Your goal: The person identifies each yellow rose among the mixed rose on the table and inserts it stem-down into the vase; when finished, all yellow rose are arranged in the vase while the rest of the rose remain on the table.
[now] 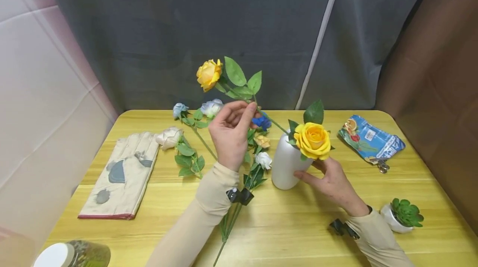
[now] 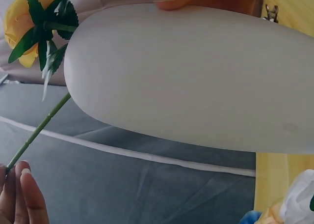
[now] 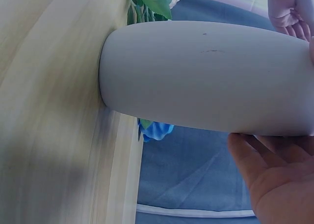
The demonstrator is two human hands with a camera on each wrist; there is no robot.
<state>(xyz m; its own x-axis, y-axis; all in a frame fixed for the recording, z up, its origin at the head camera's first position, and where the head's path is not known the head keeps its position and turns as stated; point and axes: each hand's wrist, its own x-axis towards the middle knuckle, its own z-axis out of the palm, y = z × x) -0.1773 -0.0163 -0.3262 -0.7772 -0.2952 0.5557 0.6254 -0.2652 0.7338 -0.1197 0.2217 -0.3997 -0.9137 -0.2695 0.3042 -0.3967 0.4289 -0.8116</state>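
Observation:
My left hand [image 1: 232,134] pinches the green stem of an orange-yellow artificial rose [image 1: 209,75], which leans left with its leaves above the fingers. The lower part of that stem runs down to the mouth of a white vase [image 1: 284,165]. In the left wrist view, the stem's end is hidden behind the vase's rim. A second yellow rose [image 1: 313,140] stands in the vase and hangs over its right side. My right hand [image 1: 332,184] grips the vase, thumb in front and fingers around the far side. The vase is upright on the table, its base touching the wood [image 3: 64,111].
Artificial flowers, including a white rose [image 1: 169,137] and a blue bloom [image 1: 262,121], lie left of the vase. Patterned folded gloves [image 1: 121,175] lie further left, with a lidded jar [image 1: 87,253] nearer. A blue packet [image 1: 369,139], scissors [image 1: 382,166] and a potted succulent [image 1: 406,213] are at right.

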